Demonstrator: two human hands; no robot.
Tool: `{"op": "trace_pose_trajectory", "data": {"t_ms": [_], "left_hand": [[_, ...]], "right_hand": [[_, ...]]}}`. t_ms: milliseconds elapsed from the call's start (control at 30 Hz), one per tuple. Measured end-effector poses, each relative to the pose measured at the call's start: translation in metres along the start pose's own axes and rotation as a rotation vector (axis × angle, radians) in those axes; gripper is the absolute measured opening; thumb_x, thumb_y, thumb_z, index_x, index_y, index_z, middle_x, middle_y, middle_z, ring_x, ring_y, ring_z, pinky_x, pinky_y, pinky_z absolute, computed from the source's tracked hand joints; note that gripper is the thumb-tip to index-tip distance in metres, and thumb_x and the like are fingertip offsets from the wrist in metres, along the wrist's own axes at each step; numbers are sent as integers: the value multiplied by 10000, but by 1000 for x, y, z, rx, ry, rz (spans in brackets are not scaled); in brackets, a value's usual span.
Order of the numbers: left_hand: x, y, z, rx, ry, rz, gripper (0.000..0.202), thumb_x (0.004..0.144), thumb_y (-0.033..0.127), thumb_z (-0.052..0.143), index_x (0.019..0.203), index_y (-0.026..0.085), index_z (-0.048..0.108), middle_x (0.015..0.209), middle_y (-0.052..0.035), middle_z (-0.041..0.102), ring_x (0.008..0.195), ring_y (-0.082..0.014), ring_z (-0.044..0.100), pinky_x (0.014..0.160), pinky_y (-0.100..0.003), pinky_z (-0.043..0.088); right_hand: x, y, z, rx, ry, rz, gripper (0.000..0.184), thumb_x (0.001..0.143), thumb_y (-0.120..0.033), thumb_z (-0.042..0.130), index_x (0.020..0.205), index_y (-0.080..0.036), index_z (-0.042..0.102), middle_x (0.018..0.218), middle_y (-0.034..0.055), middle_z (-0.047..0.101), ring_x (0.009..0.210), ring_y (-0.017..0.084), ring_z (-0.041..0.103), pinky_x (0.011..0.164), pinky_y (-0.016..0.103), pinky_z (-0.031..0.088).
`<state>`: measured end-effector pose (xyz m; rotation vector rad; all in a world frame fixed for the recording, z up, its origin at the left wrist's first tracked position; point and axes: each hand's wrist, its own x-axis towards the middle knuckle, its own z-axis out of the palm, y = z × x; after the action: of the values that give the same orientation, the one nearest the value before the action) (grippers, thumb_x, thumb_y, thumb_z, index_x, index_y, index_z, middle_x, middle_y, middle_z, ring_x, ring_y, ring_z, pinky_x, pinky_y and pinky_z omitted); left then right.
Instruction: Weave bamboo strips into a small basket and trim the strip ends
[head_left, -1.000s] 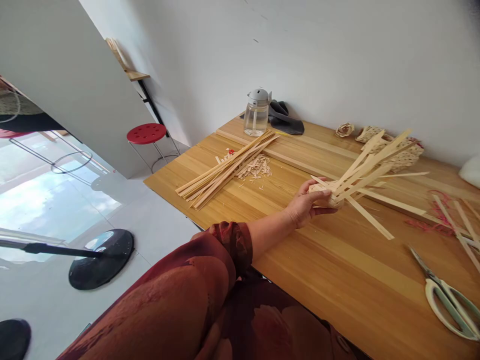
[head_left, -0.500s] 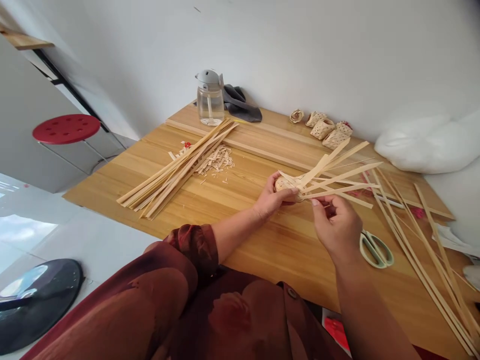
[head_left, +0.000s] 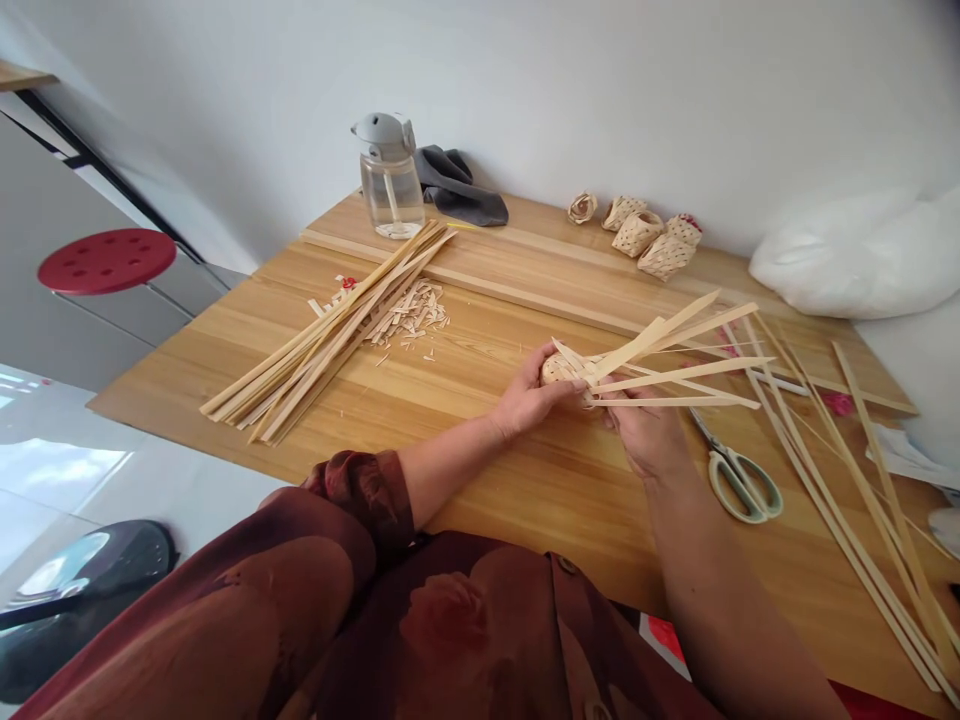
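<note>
My left hand [head_left: 525, 398] is closed around a small woven piece [head_left: 557, 369] of pale, flat strips, its thumb on the near side. Several long loose ends, which look like bamboo strips [head_left: 679, 375], fan out from the piece to the right. Close beside it, my right hand [head_left: 651, 432] is closed at the base of the lower strips, its fingertips partly hidden behind them. Scissors [head_left: 746, 485] with pale green handles lie on the table just right of my right wrist.
On the wooden table [head_left: 465, 480] lie a bundle of strips [head_left: 330, 335], a heap of cut scraps [head_left: 412, 312] and more long strips [head_left: 832, 520]. A water bottle [head_left: 391, 185], a dark cloth [head_left: 461, 190], several woven pieces [head_left: 637, 233] and a white plastic bag [head_left: 855, 255] stand along the wall.
My right hand has moved left and in under the strips, nearer the woven piece. The fanned strips have swung slightly lower. My view has shifted a little to the right.
</note>
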<state>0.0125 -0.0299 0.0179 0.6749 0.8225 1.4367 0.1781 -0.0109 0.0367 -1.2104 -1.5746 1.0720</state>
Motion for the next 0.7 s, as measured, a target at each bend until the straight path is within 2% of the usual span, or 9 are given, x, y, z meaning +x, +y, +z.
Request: {"op": "trace_pose_trajectory", "data": {"t_ms": [33, 100, 233, 333, 433, 533, 600, 700], "left_hand": [[0, -1, 0, 10, -4, 0, 598, 619, 205, 882, 1175, 207, 662, 1007, -13, 730, 1028, -210, 646, 1014, -322, 471], [0, -3, -2, 25, -18, 8, 598, 632, 228, 887, 1184, 205, 659, 1005, -13, 725, 1010, -204, 642, 992, -314, 476], [2, -5, -3, 45, -12, 2, 601, 653, 248, 893, 1202, 209, 652, 1013, -18, 727, 1008, -197, 648, 982, -302, 478], [3, -4, -2, 16, 31, -23, 689, 633, 210, 899, 1260, 214, 614, 1053, -29, 741, 1049, -205, 666, 1025, -325, 476], [4, -4, -2, 14, 45, -21, 768, 646, 222, 900, 1333, 227, 556, 1068, -31, 752, 1057, -210, 689, 1050, -356, 485], [5, -6, -5, 73, 43, -6, 788, 677, 274, 895, 1368, 223, 520, 1108, -45, 752, 1087, -226, 697, 1076, -388, 487], [6, -8, -7, 107, 29, 4, 792, 697, 304, 883, 1383, 214, 497, 1169, -63, 742, 1132, -242, 687, 1106, -420, 478], [9, -11, -11, 118, -8, 21, 800, 711, 332, 867, 1395, 208, 472, 1239, -80, 719, 1191, -257, 663, 1138, -453, 462]], "right_hand": [[2, 2, -1, 4, -15, 21, 298, 826, -543, 757, 739, -261, 716, 588, -11, 607, 554, 181, 560, 503, 319, 459], [5, 7, 0, -18, -10, 25, 322, 838, -542, 743, 696, -257, 690, 582, -1, 611, 609, 204, 607, 546, 330, 493], [5, 13, 6, -131, 115, -35, 289, 895, -518, 686, 758, -266, 725, 674, 29, 698, 800, 265, 712, 679, 366, 565], [0, 12, 7, -205, 154, -62, 319, 940, -513, 628, 784, -256, 733, 644, 20, 681, 664, 231, 676, 625, 355, 548], [-7, 8, 5, -187, 164, -102, 277, 935, -485, 647, 882, -240, 765, 681, 25, 704, 562, 194, 618, 584, 345, 533], [-15, 6, 3, -113, 185, -193, 218, 918, -394, 679, 1016, -228, 781, 860, 55, 766, 712, 212, 685, 720, 364, 582], [-18, 6, 2, -61, 156, -245, 185, 905, -328, 690, 1024, -223, 783, 933, 59, 775, 825, 224, 708, 815, 379, 585], [-17, 9, 3, 15, 115, -254, 152, 885, -302, 729, 996, -222, 796, 994, 62, 789, 905, 237, 721, 850, 386, 584]]}}
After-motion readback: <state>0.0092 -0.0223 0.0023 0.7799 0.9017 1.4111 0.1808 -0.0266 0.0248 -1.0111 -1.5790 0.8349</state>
